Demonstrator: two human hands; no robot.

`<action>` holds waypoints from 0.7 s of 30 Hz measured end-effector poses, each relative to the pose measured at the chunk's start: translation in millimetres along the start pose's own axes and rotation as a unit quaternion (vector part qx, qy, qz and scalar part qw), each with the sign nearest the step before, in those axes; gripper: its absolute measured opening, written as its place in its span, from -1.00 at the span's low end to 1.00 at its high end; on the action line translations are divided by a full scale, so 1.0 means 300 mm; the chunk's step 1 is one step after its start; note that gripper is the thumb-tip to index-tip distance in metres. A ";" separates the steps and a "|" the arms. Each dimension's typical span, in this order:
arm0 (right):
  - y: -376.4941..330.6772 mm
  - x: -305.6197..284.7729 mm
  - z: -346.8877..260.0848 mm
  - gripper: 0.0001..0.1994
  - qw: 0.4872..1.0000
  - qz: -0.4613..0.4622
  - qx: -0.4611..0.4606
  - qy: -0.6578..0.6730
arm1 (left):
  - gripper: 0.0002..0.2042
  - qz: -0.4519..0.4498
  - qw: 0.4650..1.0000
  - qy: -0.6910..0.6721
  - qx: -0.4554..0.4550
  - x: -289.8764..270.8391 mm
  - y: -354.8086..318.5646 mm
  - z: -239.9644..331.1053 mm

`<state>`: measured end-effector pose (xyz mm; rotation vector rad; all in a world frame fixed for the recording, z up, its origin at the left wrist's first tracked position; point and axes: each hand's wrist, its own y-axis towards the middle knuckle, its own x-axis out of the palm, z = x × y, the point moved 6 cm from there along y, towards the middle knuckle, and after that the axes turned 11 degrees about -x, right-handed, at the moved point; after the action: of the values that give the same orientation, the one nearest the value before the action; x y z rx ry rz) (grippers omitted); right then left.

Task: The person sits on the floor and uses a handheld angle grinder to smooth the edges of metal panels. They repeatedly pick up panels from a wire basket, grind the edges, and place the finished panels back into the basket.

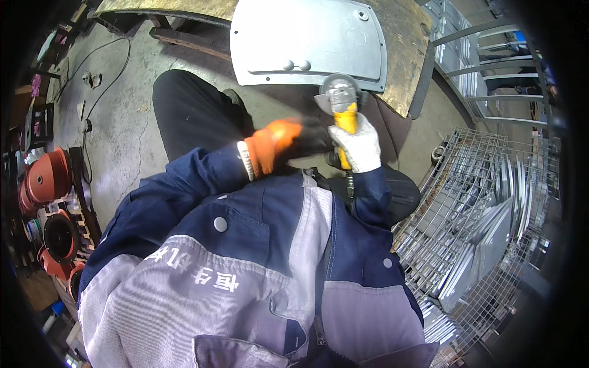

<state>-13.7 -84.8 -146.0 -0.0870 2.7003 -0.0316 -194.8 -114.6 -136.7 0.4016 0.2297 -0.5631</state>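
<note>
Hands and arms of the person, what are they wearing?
The left hand wears a glove with an orange back, black fingers and a white knit cuff. The right hand wears a plain white knit glove. Both sleeves are dark navy blue work-jacket cloth, joined to light grey panels with round grey snaps lower down.

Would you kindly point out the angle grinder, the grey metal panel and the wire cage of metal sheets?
angle grinder [345, 118]: head view, on its yellow body.
grey metal panel [307, 37]: head view, on its flat middle.
wire cage [457, 184]: head view, on its near wire wall.
</note>
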 end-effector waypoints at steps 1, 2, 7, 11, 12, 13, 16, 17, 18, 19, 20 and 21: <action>-0.005 -0.032 0.020 -0.60 0.999 0.001 0.037 0.009 | -0.70 0.047 0.976 -0.174 -0.119 -0.045 -0.005 -0.084; -0.010 -0.067 0.024 -0.63 0.999 0.033 0.041 -0.004 | -0.67 0.104 0.771 -0.502 -0.379 -0.023 -0.069 -0.222; -0.068 -0.150 0.004 -0.74 0.990 0.041 0.078 0.113 | -0.70 0.279 0.706 -0.543 -0.360 -0.201 -0.087 -0.397; -0.088 -0.140 -0.027 -0.70 0.986 0.011 0.087 0.139 | -0.69 0.284 0.790 -0.358 -0.408 -0.375 -0.080 -0.406; -0.092 -0.126 -0.027 -0.69 0.982 0.006 0.106 0.155 | -0.68 0.275 0.811 -0.338 -0.391 -0.399 -0.077 -0.390; -0.085 -0.107 -0.040 -0.68 0.985 -0.010 0.087 0.146 | -0.66 0.286 0.827 -0.341 -0.343 -0.419 -0.074 -0.366; -0.039 -0.022 -0.071 -0.65 0.988 -0.041 0.049 0.142 | -0.68 0.314 0.797 -0.300 -0.421 -0.379 -0.135 -0.334; -0.019 0.009 -0.084 -0.63 0.993 -0.059 0.026 0.094 | -0.67 0.252 0.798 -0.345 -0.425 -0.315 -0.142 -0.304; 0.006 0.038 -0.098 -0.62 0.996 -0.076 0.002 0.045 | -0.60 0.248 0.628 -0.493 -0.548 -0.236 -0.159 -0.332; 0.028 0.068 -0.111 -0.60 0.996 -0.091 -0.021 -0.004 | -0.54 0.214 0.611 -0.568 -0.508 -0.174 -0.146 -0.288; 0.043 0.110 -0.117 -0.58 0.995 -0.101 -0.022 0.012 | -0.56 0.125 0.660 -0.570 -0.474 -0.130 -0.146 -0.222; 0.053 0.133 -0.133 -0.57 0.993 -0.108 -0.049 -0.025 | -0.75 0.113 0.648 -0.598 -0.459 -0.084 -0.133 -0.179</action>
<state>-67.7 -71.1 -127.6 -0.4030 2.6293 0.0384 -243.3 -110.3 -189.0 -0.9751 -0.8205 -0.2978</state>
